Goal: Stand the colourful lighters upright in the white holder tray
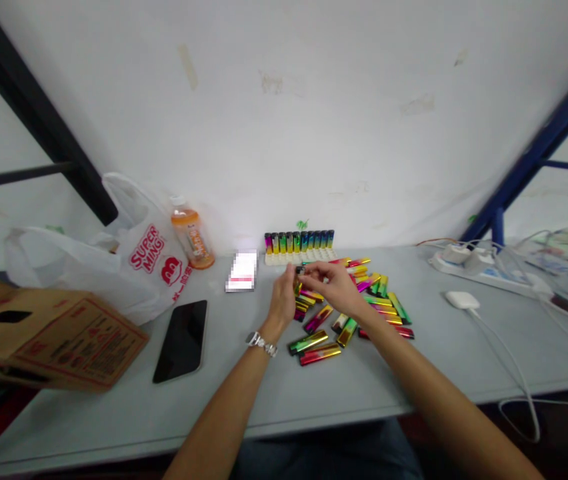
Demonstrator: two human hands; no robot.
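Both hands meet above a loose pile of shiny rainbow-coloured lighters (364, 303) on the grey table (314, 380). My left hand (284, 297), a watch on its wrist, is closed around one lighter (297, 283) held upright. My right hand (331, 283) pinches the top of that same lighter with thumb and fingers. Just behind the hands, a white tray (300, 257) by the wall holds a row of several lighters standing upright.
A black phone (183, 339) lies left of my forearm, a lit phone (242, 271) near the tray. An orange drink bottle (193, 233), a white plastic bag (114, 260) and a cardboard box (49, 333) sit at left. A power strip (479, 267) and white cables lie at right.
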